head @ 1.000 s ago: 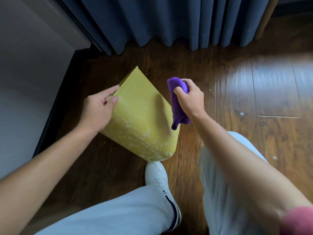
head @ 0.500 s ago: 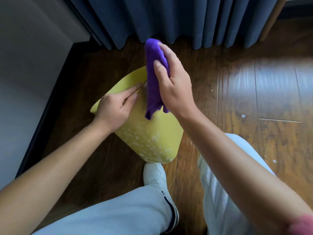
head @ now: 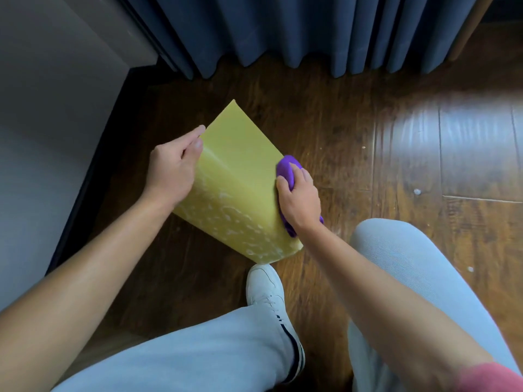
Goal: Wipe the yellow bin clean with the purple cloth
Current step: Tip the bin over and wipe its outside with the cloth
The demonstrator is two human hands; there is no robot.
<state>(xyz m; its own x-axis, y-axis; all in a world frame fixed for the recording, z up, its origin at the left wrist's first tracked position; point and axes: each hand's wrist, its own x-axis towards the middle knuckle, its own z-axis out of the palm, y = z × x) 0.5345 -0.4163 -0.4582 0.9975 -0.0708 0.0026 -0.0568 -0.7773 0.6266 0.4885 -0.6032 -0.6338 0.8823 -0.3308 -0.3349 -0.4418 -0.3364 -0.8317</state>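
Note:
The yellow bin (head: 237, 176) lies tipped on the wooden floor, its base end towards me and speckled with pale foam. My left hand (head: 172, 168) grips its left edge near the far rim. My right hand (head: 300, 199) presses the purple cloth (head: 285, 171) against the bin's right side wall; cloth shows above the fingers and below the wrist. The bin's opening faces away and is hidden.
Dark blue curtains (head: 297, 32) hang along the back. A grey cabinet or wall (head: 51, 123) stands at the left. My white shoe (head: 266, 292) sits just in front of the bin, my knees in grey trousers below. Wooden floor (head: 424, 165) stretches right.
My right hand came down from above the bin's far rim with the cloth to the bin's right side wall. The bin has rotated so a flat side faces up.

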